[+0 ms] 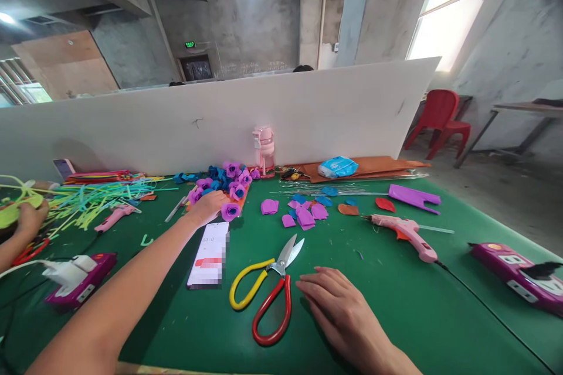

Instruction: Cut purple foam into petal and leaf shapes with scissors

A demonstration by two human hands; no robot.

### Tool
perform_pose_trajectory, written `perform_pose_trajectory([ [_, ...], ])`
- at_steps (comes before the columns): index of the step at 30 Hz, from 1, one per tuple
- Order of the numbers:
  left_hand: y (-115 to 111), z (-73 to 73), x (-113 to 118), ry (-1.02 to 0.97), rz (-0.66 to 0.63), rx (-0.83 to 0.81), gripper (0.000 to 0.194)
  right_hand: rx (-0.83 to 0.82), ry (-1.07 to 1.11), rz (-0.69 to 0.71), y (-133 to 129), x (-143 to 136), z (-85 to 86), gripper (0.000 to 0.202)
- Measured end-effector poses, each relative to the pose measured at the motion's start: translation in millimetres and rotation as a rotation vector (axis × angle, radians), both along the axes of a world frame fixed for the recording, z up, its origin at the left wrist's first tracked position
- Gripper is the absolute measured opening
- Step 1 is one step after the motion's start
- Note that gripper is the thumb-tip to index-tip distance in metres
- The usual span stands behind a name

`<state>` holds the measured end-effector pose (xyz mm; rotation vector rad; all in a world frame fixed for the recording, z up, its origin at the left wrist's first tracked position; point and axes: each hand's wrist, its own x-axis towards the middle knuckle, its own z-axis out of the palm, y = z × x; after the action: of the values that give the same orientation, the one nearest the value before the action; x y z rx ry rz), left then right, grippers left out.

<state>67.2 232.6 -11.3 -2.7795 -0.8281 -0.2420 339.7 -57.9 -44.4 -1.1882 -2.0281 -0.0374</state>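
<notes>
My left hand (210,207) reaches over the front of a cluster of purple and blue foam-like flowers (233,170). Its fingers look curled together, and their tips and anything between them are hidden. One purple flower (231,211) lies just beside that hand. My right hand (343,307) rests flat on the green table (352,263), fingers stretched out and holding nothing. Left of it lie scissors (277,269) with one yellow and one red handle, blades apart. A phone (209,255) with a lit screen lies below my left wrist.
Loose purple petals (303,214) and a pink glue gun (407,233) lie toward the right, near a purple power strip (514,275). A pink bottle (264,149) stands against the white partition (343,111). At far left, another person's hand (33,222) is beside coloured strips (105,193).
</notes>
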Motion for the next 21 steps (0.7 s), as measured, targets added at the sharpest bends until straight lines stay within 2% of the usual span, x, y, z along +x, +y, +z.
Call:
perform_pose_trajectory([
  [6,32,-6.7,3,-0.064,0.175,0.095,0.016,-0.046,0.035,-0.005,4,3,-2.1,0.028],
  [10,27,-5.6,-6,-0.116,0.268,0.154,0.028,-0.061,0.059,0.005,2,4,-0.7,0.028],
  [13,9,-3.0,-7,-0.108,0.235,0.165,0.027,-0.075,0.073,0.007,0,3,0.9,0.028],
  [16,-6,-2.2,1,-0.037,0.127,0.139,0.024,-0.071,0.081,0.009,0,3,1.2,0.027],
  [18,-10,-2.1,7,0.013,0.07,0.131,0.024,-0.065,0.081,0.005,0,2,0.3,0.026],
  [21,-9,0.4,13,0.029,0.054,0.156,0.03,-0.069,0.081,-0.01,1,2,-1.3,0.026],
])
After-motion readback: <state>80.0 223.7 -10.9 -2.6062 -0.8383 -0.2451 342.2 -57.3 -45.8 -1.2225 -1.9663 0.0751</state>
